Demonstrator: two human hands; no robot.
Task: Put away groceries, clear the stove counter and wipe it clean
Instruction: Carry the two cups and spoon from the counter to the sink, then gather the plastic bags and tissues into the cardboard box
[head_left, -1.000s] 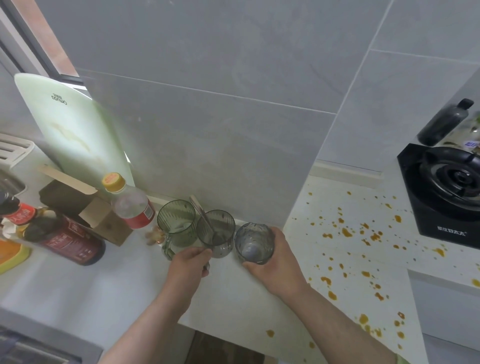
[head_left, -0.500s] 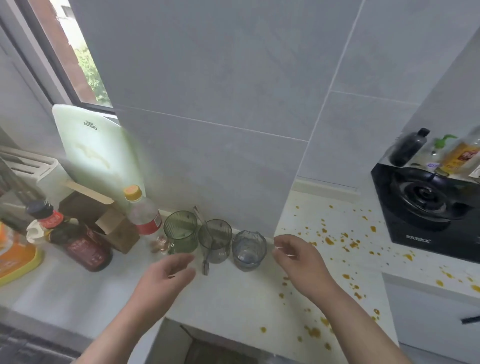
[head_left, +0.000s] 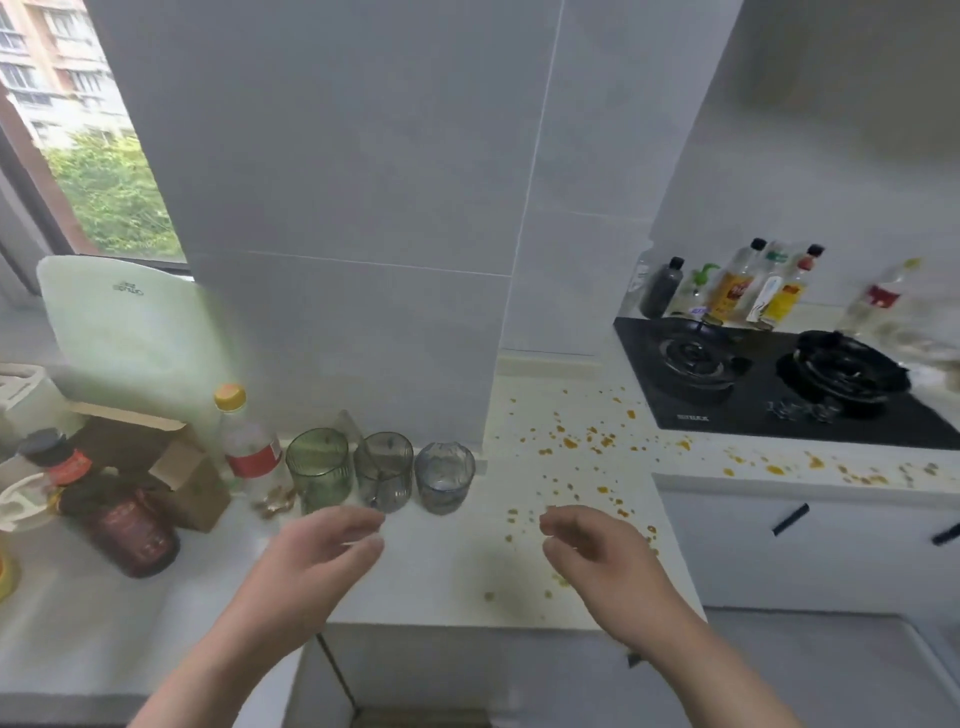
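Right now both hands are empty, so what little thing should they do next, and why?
Probably reach the right hand toward the bottles behind the stove. It and the left hand hover open, holding nothing; the three glasses stand by the wall; orange spots dot the counter, which likely needs clearing before wiping.

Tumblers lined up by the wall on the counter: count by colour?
Green ribbed glass tumbler: 1
Smoky grey ribbed glass tumbler: 1
Pale blue glass tumbler: 1
Total: 3
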